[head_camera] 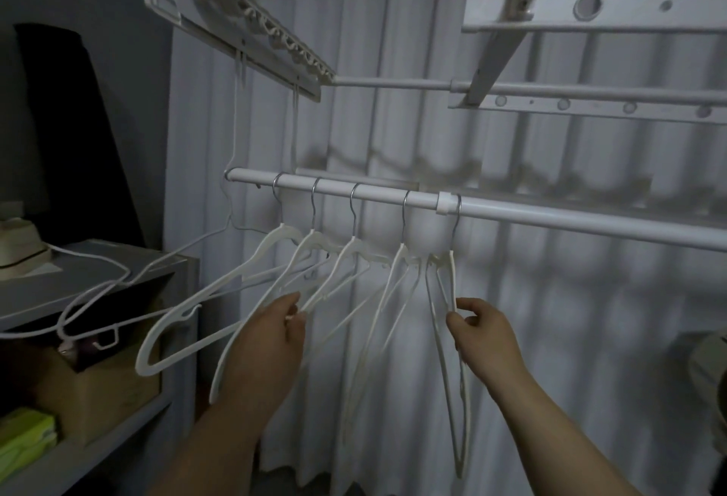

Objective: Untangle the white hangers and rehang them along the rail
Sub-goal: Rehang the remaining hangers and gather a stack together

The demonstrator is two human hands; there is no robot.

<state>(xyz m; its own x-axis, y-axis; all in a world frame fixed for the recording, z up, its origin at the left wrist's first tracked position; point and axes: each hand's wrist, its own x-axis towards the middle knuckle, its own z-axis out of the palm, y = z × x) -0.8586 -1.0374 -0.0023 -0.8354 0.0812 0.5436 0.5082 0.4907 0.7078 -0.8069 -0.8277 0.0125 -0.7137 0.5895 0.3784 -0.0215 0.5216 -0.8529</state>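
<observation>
White curtain (550, 338) behind hangers (353, 247), cardboard box (98, 389) left

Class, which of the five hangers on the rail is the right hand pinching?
The rightmost hanger, alone hooked right of the white collar on the rail.

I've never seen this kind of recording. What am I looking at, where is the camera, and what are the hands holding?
There is no machine here: a person wears one wide-angle camera on the head, looking forward at their own bare hands. Five white hangers hang by metal hooks on a rail before a pale curtain. The left hand pinches a hanger arm mid-row; the right hand pinches the rightmost hanger. Thin wire hangers reach over the shelf at left.
</observation>
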